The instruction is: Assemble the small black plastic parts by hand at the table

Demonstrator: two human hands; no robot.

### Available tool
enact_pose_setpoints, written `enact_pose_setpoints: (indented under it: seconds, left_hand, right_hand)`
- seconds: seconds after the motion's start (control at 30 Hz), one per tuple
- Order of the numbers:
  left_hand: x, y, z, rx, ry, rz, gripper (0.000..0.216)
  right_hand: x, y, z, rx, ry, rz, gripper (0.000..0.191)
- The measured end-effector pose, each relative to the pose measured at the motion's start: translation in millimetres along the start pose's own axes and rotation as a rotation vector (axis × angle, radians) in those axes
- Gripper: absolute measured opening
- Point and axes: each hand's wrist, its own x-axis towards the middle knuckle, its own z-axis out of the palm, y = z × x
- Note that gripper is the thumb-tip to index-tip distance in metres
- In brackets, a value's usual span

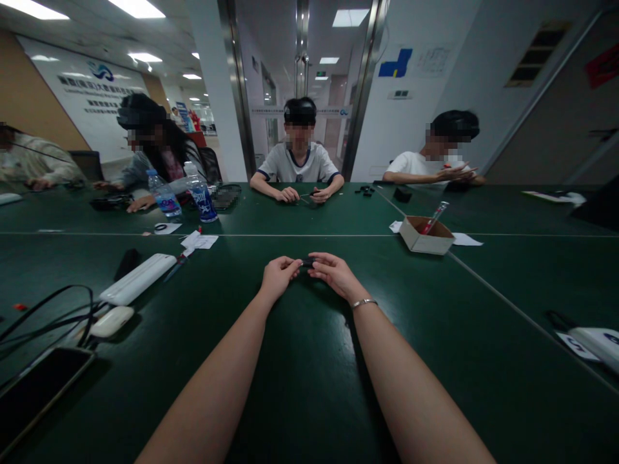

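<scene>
Between my two hands, over the middle of the green table (pixel 300 361), is a small dark cylindrical piece (pixel 308 263); its exact kind is too small to make out. My left hand (pixel 279 278) pinches its left end between thumb and fingers. At the other end, my right hand (pixel 334 274) grips it with thumb and fingertips, a silver bracelet (pixel 363 303) around that wrist. Fingers cover much of the piece.
Left of my arms lie a white power strip (pixel 140 278), a white case (pixel 112 322), black cables and a phone (pixel 43 393). Two bottles (pixel 200 193) stand beyond. A box (pixel 425 235) holding a red tube sits right. Several people sit around the table.
</scene>
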Motion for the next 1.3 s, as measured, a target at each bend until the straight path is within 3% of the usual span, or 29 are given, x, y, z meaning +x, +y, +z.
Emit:
enact_pose_setpoints:
  seconds: [0.7,1.1,1.3]
  left_hand:
    - [-3,9,-3,0.159,0.001,-0.026,0.043]
    - [-7,13,-3,0.150,0.009,-0.025,0.045]
    - [-3,4,-3,0.022,-0.035,0.046,0.036]
  right_hand:
    - [0,-1,-1,-0.008,-0.018,0.008,0.038]
    - [-2,-4,3,-0.011,-0.019,0.018,0.036]
    - [-2,-3,2,-0.003,0.000,0.024,0.032]
